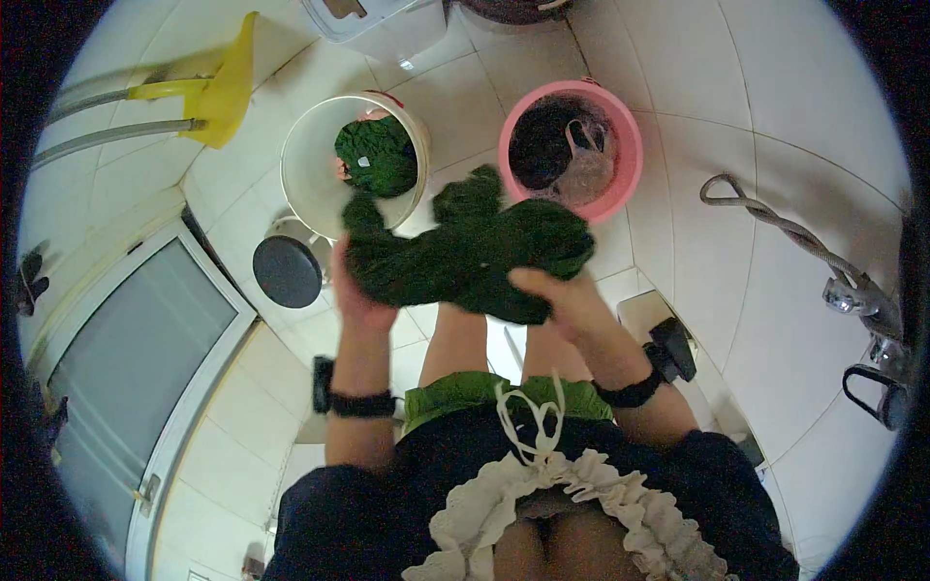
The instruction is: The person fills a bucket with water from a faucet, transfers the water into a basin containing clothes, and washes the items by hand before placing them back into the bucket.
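Observation:
A bunched dark green garment is held up in front of me, above the floor and nearer to me than two buckets. My left hand grips its left end, with the fingers partly hidden by the fabric. At the lower right of the bundle, my right hand clasps it with the thumb on top. Just beyond, at the left, a white bucket contains green cloth and something pinkish. To its right, a pink bucket contains dark and pale cloth in what looks like foamy water.
A dark round lid or pan lies left of the white bucket. Yellow plastic with grey tubes juts in at upper left. A clear bin stands at the back. A door is at left; a tap with a hose is on the right wall.

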`<move>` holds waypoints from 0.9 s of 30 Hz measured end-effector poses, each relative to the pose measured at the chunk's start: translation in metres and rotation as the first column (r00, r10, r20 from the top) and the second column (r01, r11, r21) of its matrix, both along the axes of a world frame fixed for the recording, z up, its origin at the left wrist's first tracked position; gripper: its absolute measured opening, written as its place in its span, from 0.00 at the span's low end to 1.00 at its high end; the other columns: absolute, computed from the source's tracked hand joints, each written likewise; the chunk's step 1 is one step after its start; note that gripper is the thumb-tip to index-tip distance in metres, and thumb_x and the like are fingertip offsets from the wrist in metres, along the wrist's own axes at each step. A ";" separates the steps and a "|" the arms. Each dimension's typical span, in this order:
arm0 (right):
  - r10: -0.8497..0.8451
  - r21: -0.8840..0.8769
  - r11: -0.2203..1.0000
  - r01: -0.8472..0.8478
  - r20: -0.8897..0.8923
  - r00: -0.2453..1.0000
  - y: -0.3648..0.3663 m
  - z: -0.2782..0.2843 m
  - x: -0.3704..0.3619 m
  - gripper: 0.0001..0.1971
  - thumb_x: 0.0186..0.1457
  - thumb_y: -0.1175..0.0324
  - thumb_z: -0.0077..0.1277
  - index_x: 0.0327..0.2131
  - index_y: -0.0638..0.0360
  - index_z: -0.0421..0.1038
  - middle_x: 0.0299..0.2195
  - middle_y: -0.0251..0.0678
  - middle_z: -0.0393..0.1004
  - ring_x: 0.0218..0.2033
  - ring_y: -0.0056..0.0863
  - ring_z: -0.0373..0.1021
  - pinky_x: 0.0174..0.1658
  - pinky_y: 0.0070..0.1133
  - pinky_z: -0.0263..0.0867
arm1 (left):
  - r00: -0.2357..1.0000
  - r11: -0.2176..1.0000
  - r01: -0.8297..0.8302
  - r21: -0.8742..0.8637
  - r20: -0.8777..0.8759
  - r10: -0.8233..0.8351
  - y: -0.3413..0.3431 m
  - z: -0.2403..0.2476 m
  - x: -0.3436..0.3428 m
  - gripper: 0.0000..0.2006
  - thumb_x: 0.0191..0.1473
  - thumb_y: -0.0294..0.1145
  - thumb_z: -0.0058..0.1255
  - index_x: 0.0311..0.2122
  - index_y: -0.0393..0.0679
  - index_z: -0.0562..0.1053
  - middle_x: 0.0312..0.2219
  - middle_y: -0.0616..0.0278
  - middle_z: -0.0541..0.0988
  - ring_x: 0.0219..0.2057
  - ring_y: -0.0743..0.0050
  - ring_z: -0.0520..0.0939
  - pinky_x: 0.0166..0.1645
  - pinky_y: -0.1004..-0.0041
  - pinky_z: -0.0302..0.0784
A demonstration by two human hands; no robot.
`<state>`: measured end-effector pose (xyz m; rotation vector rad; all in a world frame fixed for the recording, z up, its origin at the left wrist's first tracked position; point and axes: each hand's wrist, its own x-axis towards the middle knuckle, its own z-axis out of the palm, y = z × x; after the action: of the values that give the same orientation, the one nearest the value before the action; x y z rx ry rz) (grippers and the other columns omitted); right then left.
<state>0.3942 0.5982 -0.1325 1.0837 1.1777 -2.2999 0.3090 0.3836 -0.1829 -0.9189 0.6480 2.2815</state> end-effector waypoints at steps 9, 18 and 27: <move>0.201 0.072 0.979 -0.188 -0.328 0.923 -0.087 0.027 -0.067 0.25 0.41 0.56 0.54 0.42 0.58 0.63 0.39 0.35 0.67 0.42 0.24 0.62 0.46 0.22 0.56 | 0.904 0.926 -0.218 -0.308 -0.421 0.072 -0.069 0.106 -0.064 0.21 0.49 0.43 0.38 0.47 0.42 0.62 0.40 0.54 0.70 0.41 0.57 0.70 0.49 0.55 0.61; 0.073 0.466 0.845 -0.261 0.383 0.921 0.001 -0.150 0.017 0.17 0.41 0.67 0.51 0.37 0.62 0.64 0.28 0.40 0.68 0.31 0.26 0.66 0.35 0.21 0.61 | 0.966 0.367 -0.087 -0.926 -0.168 -0.197 -0.089 -0.038 -0.095 0.18 0.44 0.36 0.51 0.41 0.42 0.65 0.36 0.62 0.71 0.37 0.72 0.71 0.42 0.67 0.67; 0.223 0.762 0.115 -0.638 0.606 0.764 0.175 -0.320 0.032 0.18 0.41 0.66 0.51 0.38 0.63 0.64 0.30 0.41 0.69 0.32 0.27 0.67 0.35 0.22 0.62 | 0.871 0.363 0.001 -0.932 -0.178 -0.459 -0.068 -0.200 -0.108 0.18 0.46 0.32 0.49 0.41 0.36 0.63 0.37 0.56 0.70 0.39 0.69 0.71 0.39 0.72 0.68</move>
<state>0.4263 0.7730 -0.4524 1.1009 2.4115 -0.6239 0.2012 0.3158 -0.3830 -0.6476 2.2617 1.7007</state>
